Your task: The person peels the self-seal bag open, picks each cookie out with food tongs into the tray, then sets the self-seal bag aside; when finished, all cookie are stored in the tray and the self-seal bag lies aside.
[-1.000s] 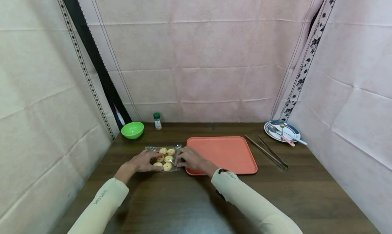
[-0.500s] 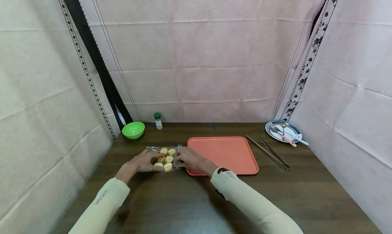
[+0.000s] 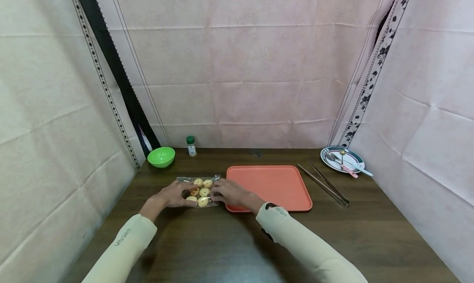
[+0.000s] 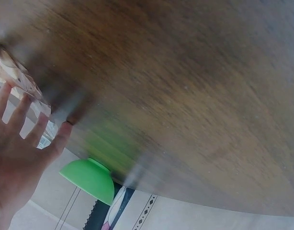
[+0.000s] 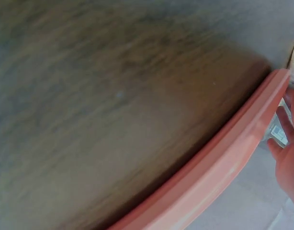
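Note:
A clear plastic bag of cookies (image 3: 204,192) lies on the table, left of the coral tray (image 3: 272,184). My left hand (image 3: 175,195) rests on the bag's left side, thumb near the front and fingers reaching over the top. Its fingers look spread and fairly straight in the left wrist view, touching the crinkled plastic. At the bag's right edge, my right hand (image 3: 230,192) pinches the plastic with bent fingers, above the tray's left rim. The right wrist view catches only part of that hand, and its fingertips are mostly hidden.
Metal tongs (image 3: 326,186) lie right of the tray. A patterned plate (image 3: 326,160) with cutlery stands at the back right. Further left are a green bowl (image 3: 161,157) and a green-capped shaker (image 3: 191,146). White cloth walls (image 3: 259,89) enclose the wooden table (image 3: 222,246).

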